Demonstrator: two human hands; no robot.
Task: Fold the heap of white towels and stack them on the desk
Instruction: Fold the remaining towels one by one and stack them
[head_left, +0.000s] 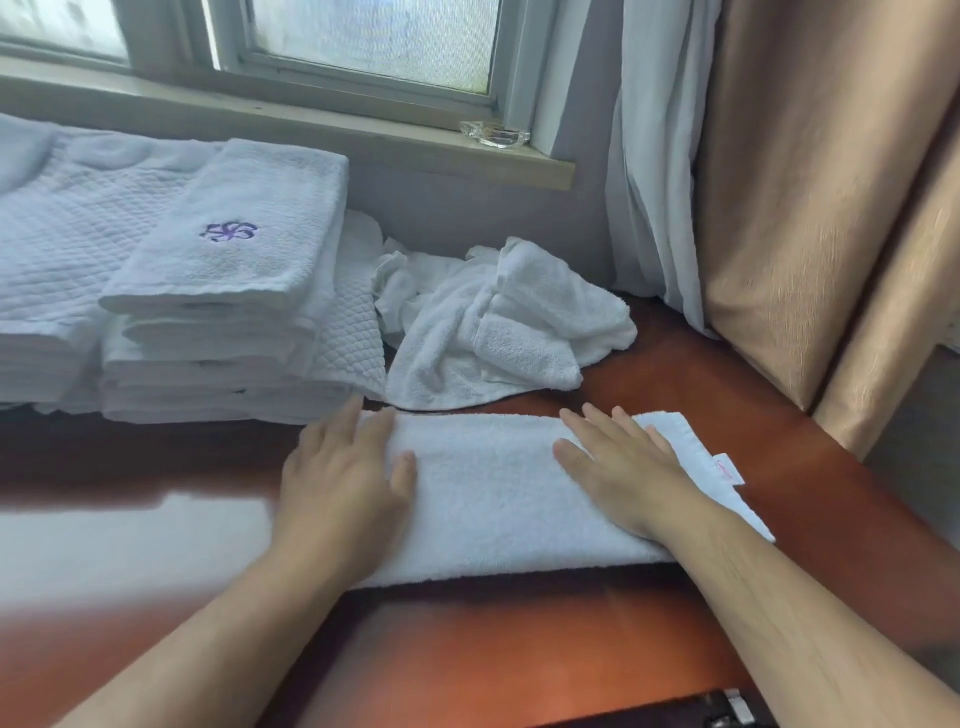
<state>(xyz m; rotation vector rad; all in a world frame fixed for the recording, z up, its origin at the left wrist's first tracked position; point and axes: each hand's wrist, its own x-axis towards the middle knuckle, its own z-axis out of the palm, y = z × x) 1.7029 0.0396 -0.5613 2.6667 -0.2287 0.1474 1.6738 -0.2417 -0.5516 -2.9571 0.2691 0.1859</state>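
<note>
Towel (488, 499): strip, long axis left-right on table (519, 649).
Fingers (608, 431): mine straight, pressing both ends.
Stack (218, 322): beside my left hand (337, 478).

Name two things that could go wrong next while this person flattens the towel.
The towel may slide or rumple on the glossy desk, since the left hand and right hand only press flat. The stack beside it is tall with uneven layers; one more might tip it toward the loose heap.

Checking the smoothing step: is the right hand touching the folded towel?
Touching. The head view shows the right hand lying flat on the folded towel, no gap.
</note>
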